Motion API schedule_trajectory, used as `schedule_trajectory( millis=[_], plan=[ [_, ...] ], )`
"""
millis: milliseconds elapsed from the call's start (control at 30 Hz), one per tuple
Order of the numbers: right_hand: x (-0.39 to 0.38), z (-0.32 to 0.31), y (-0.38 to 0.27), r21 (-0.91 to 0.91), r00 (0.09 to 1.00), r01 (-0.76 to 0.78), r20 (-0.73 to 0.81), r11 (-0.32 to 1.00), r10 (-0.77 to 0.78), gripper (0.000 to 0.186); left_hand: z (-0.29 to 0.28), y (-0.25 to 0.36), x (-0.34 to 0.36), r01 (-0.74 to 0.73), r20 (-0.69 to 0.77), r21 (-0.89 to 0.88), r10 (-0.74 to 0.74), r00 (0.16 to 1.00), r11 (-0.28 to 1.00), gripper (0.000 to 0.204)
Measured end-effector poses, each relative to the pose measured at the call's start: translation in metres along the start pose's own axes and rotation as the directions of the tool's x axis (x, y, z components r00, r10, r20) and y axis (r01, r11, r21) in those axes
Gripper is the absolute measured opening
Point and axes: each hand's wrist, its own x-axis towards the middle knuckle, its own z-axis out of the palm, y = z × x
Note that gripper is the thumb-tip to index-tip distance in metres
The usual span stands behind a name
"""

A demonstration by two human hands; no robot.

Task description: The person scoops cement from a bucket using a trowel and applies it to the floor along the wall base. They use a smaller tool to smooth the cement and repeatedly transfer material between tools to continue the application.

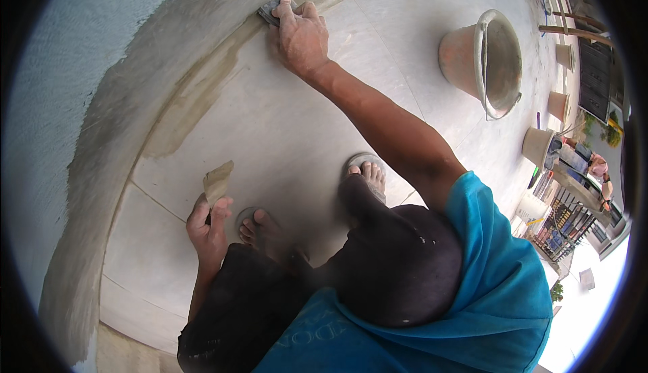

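Note:
My right hand (302,41) is stretched up along the foot of the plastered wall (108,113), its fingers curled over a grey, flat block or pad (268,10) that rests where the tiled floor (283,116) meets the wall. Part of the pad is hidden under the fingers. A wet-looking brownish band (185,126) runs along that floor edge. Lower left, beside my bare foot, my left hand (209,228) grips a small, thin tan piece (218,180), raised above the tiles; its material is unclear.
A mortar-stained bucket (460,59) with a handle stands at upper right. More buckets (536,142), tools, a metal grille (567,221) and another person in pink (597,165) are at the far right. My feet (371,174) in sandals and bent knees fill the lower middle.

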Motion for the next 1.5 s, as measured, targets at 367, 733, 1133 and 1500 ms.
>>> schedule_trajectory(
  millis=[367,733,1133,1500],
  plan=[
    [0.062,-0.061,0.129,-0.001,0.966,-0.181,-0.189,0.983,0.178,0.024,0.001,-0.006,-0.014,0.014,-0.102,-0.015,-0.015,0.995,1.0,0.023],
    [0.046,-0.027,0.078,0.08,0.975,-0.222,0.005,0.972,0.223,0.036,-0.009,0.003,-0.012,0.028,-0.03,0.056,-0.026,0.999,0.998,0.022],
    [0.008,-0.02,-0.017,0.095,0.988,-0.099,0.129,0.991,0.087,0.023,-0.008,0.003,-0.006,-0.05,0.019,0.014,0.05,0.999,0.999,0.02],
    [-0.013,-0.025,-0.077,0.347,0.976,-0.157,0.195,0.925,0.092,0.024,-0.002,0.01,-0.014,-0.042,-0.012,0.001,0.042,0.999,0.999,0.022]
  ],
)
